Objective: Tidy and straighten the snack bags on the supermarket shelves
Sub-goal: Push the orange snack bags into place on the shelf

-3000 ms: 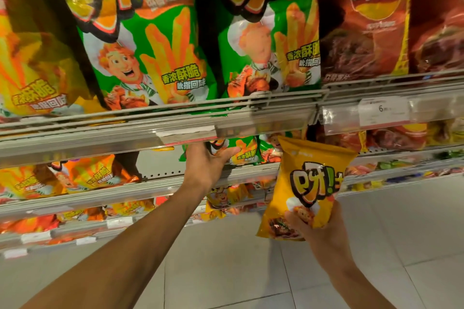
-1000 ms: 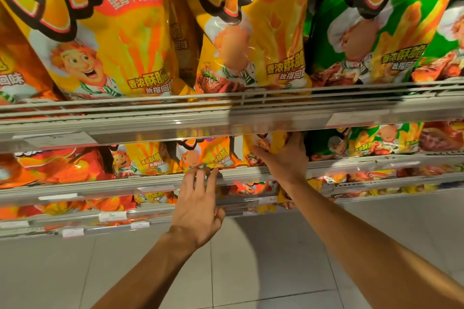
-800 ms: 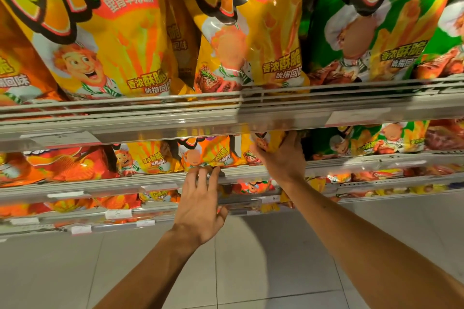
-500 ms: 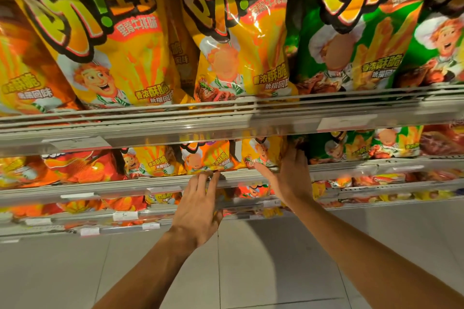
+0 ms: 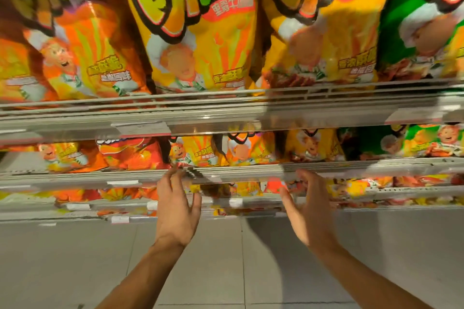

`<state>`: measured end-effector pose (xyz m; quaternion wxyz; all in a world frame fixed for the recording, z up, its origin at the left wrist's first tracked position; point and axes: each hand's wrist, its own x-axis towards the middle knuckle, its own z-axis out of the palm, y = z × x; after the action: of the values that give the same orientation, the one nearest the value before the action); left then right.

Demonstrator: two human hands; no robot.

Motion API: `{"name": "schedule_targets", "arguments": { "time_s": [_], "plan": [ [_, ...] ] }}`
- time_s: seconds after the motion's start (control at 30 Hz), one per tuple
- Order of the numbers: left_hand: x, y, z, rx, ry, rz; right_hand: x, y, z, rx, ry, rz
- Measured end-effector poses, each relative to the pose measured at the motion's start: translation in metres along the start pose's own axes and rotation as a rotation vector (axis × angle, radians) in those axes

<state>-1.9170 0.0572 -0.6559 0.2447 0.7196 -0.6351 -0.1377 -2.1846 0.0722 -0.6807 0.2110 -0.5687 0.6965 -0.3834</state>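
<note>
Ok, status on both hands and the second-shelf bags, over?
Left hand open, fingertips at second shelf rail. Right hand open, holding nothing. Yellow bags upright behind rail. Nothing in the way.

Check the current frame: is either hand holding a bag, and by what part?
Nothing is held. The left hand and right hand are both open and empty in front of the shelf rail, below the small yellow snack bags.
</note>
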Motion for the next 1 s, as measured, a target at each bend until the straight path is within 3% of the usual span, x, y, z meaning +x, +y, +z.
{"name": "schedule_targets", "arguments": {
  "time_s": [0.13, 0.4, 0.53, 0.73, 1.0],
  "plan": [
    [0.028, -0.024, -0.022, -0.054, 0.031, 0.0, 0.004, -0.034, 0.036, 0.051, 0.001, 0.013],
    [0.091, -0.037, -0.031, -0.403, -0.127, 0.009, 0.045, -0.065, 0.07, -0.017, 0.055, 0.073],
    [0.113, -0.035, -0.016, -0.588, -0.283, -0.116, 0.074, -0.07, 0.072, -0.027, -0.006, 0.071],
    [0.136, -0.031, -0.001, -0.694, -0.388, -0.267, 0.098, -0.063, 0.072, 0.078, -0.139, 0.057],
    [0.133, -0.027, -0.021, -0.748, -0.333, -0.245, 0.103, -0.065, 0.066, 0.129, -0.127, 0.172]
  ]
}}
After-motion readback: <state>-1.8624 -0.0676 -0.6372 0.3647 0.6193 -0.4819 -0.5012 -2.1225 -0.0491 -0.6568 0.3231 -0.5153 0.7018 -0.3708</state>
